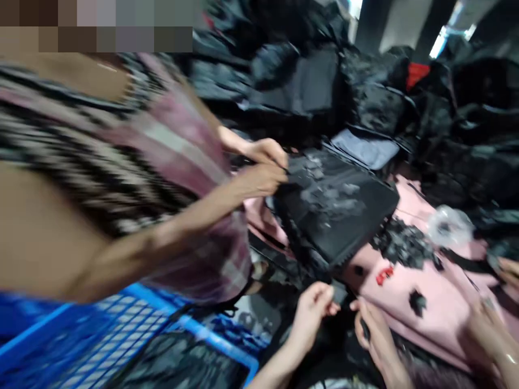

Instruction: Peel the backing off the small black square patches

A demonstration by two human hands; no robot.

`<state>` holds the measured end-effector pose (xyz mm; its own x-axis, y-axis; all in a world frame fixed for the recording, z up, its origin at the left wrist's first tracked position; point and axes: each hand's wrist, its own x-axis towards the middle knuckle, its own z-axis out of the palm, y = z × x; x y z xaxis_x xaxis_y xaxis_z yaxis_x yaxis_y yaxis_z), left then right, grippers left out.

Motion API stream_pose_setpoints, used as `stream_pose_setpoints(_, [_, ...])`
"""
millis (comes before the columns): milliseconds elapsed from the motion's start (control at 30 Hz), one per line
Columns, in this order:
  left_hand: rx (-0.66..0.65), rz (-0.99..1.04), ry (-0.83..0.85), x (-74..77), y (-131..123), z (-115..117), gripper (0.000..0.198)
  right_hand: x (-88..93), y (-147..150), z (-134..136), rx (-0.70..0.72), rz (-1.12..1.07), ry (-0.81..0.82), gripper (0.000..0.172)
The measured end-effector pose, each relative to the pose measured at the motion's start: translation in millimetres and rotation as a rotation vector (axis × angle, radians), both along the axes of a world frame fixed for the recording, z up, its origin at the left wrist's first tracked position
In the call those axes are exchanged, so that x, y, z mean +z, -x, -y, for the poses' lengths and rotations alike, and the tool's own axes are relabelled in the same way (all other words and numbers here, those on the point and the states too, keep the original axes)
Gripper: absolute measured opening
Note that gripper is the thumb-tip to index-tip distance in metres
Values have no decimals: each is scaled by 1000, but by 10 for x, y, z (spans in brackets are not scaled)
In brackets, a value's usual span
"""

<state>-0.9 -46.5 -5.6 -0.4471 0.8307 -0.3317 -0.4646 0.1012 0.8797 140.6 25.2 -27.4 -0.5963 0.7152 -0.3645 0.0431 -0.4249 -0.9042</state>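
Note:
My left hand point(314, 308), at the bottom centre, pinches a small dark grey piece point(339, 293) between thumb and fingers. Close to its right, my right hand point(375, 329) is curled around a small black object point(365, 329), which I cannot name through the blur. Its fingertips are near the grey piece; whether they touch it is unclear. Beyond both hands, a black fabric bag point(344, 216) with pale smudges lies on pink material point(438, 302). Black scraps point(405, 243) and a small red item point(384, 275) rest on the pink surface.
A person in a patterned top point(186, 146) stands at the left, both hands at the black bag's edge. Blue crates point(214, 335) with dark contents are below. Another person's hands point(488, 324) reach in from the right, near a clear roll point(449, 227). Dark bags point(316, 81) are piled behind.

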Motion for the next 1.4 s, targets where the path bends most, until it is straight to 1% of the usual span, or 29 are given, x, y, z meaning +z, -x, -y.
stream_pose_setpoints(67, [64, 31, -3, 80, 67, -78, 35, 44, -103, 85, -105, -127, 188, 36])
stream_pose_setpoints(133, [106, 81, -7, 145, 113, -147, 35, 95, -121, 80, -137, -287, 355, 35])
stream_pose_setpoints(200, [108, 139, -5, 185, 118, -165, 36, 125, -106, 55, -151, -369, 421, 31])
stream_pose_setpoints(267, [92, 189, 4, 195, 100, -150, 35, 120, -75, 48, -194, -374, 399, 32])
stream_pose_setpoints(400, [110, 288, 21, 168, 70, -132, 35, 44, 26, 57, -264, -334, 266, 32])
stream_pose_setpoints(500, [132, 337, 51, 159, 75, -131, 41, 14, 110, 43, -246, -289, 204, 37])
stream_pose_setpoints(567, [88, 346, 51, 139, 110, -118, 39, 22, 154, 25, -213, -249, 183, 41])
stream_pose_setpoints(633, [8, 345, 38, 66, 199, -90, 32, 36, 186, 6, -182, -206, 155, 43])
stream_pose_setpoints(700, [-37, 290, 45, -87, 358, -50, 31, 41, 211, -11, -170, -158, 136, 43])
stream_pose_setpoints(767, [-20, 124, 109, -309, 580, 10, 35, 26, 234, -22, -175, -106, 144, 46])
stream_pose_setpoints(833, [18, -131, 243, -542, 830, 93, 35, -9, 258, -25, -172, -55, 170, 50])
stream_pose_setpoints(867, [28, -187, 290, -640, 949, 141, 33, -33, 271, -24, -164, -35, 182, 52])
stream_pose_setpoints(933, [38, -254, 352, -769, 1134, 237, 27, -91, 296, -15, -146, 1, 201, 54])
stream_pose_setpoints(967, [42, -269, 369, -793, 1186, 275, 25, -123, 310, -8, -139, 17, 204, 55])
stream_pose_setpoints(1033, [13, -350, 415, -761, 1176, 308, 26, -189, 343, 11, -130, 43, 205, 57])
stream_pose_setpoints(1067, [-36, -380, 425, -709, 1111, 299, 29, -220, 362, 21, -124, 53, 204, 58])
stream_pose_setpoints(1133, [-205, -366, 390, -559, 879, 235, 38, -267, 395, 44, -96, 69, 189, 59])
stream_pose_setpoints(1200, [-345, -170, 255, -384, 578, 139, 45, -278, 410, 61, -52, 82, 144, 59])
stream_pose_setpoints(1233, [-369, -126, 205, -303, 434, 93, 43, -266, 406, 66, -32, 94, 108, 59])
stream_pose_setpoints(1300, [-323, -167, 122, -182, 214, 28, 31, -204, 373, 73, -1, 130, 23, 57])
stream_pose_setpoints(1333, [-293, -201, 95, -144, 147, 12, 25, -156, 348, 77, 15, 146, -20, 55])
stream_pose_setpoints(1400, [-240, -236, 56, -107, 95, 5, 18, -39, 295, 91, 56, 166, -95, 49])
